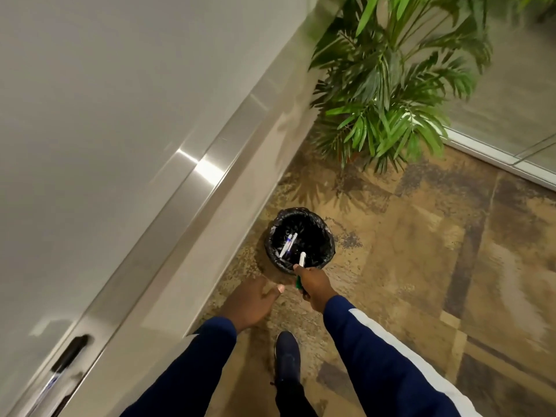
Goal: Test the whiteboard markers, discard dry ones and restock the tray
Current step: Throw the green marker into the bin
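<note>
Right hand (313, 285) grips a marker (301, 260) above the bin (327, 229).

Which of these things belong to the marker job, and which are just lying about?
Job: marker in the right hand, lined bin, markers inside it, whiteboard tray, black marker on it.
Just there: plant, carpet, shoe.
</note>
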`<state>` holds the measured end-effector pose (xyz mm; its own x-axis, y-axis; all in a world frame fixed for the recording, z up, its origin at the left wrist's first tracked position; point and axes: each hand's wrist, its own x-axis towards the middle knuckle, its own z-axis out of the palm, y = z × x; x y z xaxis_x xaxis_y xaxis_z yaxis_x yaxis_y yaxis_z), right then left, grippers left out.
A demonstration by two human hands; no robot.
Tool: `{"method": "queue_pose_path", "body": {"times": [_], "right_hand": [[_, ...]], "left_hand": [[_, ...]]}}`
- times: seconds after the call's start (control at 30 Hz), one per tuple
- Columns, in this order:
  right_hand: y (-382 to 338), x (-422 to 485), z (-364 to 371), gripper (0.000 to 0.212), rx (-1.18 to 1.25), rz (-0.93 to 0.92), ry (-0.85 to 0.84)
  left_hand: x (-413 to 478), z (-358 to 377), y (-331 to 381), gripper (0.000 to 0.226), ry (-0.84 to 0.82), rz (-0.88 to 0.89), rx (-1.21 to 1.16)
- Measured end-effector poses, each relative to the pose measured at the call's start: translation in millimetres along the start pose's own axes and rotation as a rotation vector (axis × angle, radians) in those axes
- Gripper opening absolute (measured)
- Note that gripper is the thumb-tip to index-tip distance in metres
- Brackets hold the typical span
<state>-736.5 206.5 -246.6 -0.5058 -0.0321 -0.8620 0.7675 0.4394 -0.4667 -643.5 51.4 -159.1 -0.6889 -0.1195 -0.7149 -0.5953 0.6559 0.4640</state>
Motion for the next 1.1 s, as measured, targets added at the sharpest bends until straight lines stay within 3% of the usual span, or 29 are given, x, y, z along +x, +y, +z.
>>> {"method": "queue_pose_path", "body": {"times": [0.13,0.27,0.33,0.43,0.47,0.53,0.73,0.9,1.1], "right_hand": [[-3,45,2,0.045,-0.008,0.025,-0.010],[-13,74,5,0.045,0.008,-0.018,0.011],[-20,79,5,0.035,0.058,-0.026,-0.022],[-24,81,1,0.058,0.068,0.007,-0.030],[-21,84,0,0.053,0.035,-0.018,-0.016],[-16,82,-1,0.034,0.000,-0.081,-0.008],[0,60,-4,0.055,-0.057,-0.112,-0.032],[-4,28,4,0.033,-0.025,-0.122,-0.073],[-10,-25,15,0.036,-0.013,-0.188,-0.086]], "left_hand": [[29,6,-5,0.049,-0.013,0.021,-0.003],[52,11,-6,0.062,-0.020,-0.014,-0.019],[62,13,-6,0.061,-0.034,-0.016,0.002],[72,12,-7,0.052,-0.035,-0.017,-0.004],[73,11,-7,0.053,-0.030,-0.022,-0.006],[75,9,-9,0.057,-0.023,-0.030,-0.002],[59,4,-2,0.060,-0.019,-0.001,0.013],[32,-8,0,0.059,0.020,0.022,0.026],[-20,-24,-1,0.064,0.080,0.026,0.023]]}}
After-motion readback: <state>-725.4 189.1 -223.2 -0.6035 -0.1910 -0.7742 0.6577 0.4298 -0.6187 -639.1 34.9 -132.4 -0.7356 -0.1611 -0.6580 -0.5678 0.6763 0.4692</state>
